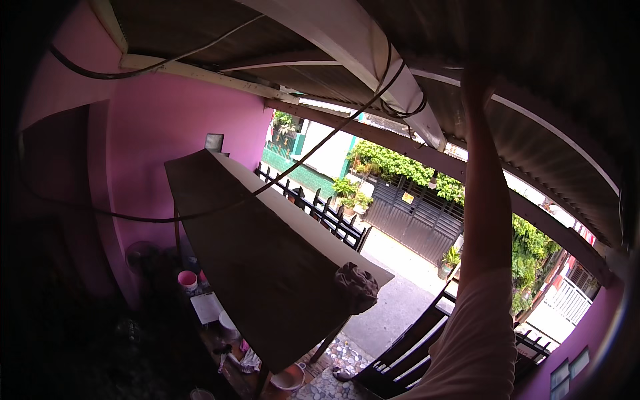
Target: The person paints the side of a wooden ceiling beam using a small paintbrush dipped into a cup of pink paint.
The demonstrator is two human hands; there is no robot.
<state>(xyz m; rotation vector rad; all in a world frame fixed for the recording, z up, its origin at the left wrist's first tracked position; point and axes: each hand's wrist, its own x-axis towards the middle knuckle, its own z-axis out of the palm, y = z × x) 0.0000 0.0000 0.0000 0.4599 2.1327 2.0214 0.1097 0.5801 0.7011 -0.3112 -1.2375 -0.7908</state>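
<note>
My right arm, in a short light sleeve, stretches straight up toward the underside of the roof. My right hand (477, 83) is at a curved pale rafter (527, 110) below the corrugated roofing (440, 100). Its fingers are lost in deep shadow, so I cannot tell whether they grip the rafter or anything else. Left of the arm, a thick pale beam (373, 40) runs overhead with a loop of black cable (407, 110) hanging from it. My left hand is out of the picture.
A crumpled grey cloth (357, 288) lies on the corner of a dark sloping canopy (260, 253). Under it are a pink bucket (187, 280) and a white basin (289, 378). A loose cable (300, 162) sags across the view. Black spiked fencing (320, 210) borders the street.
</note>
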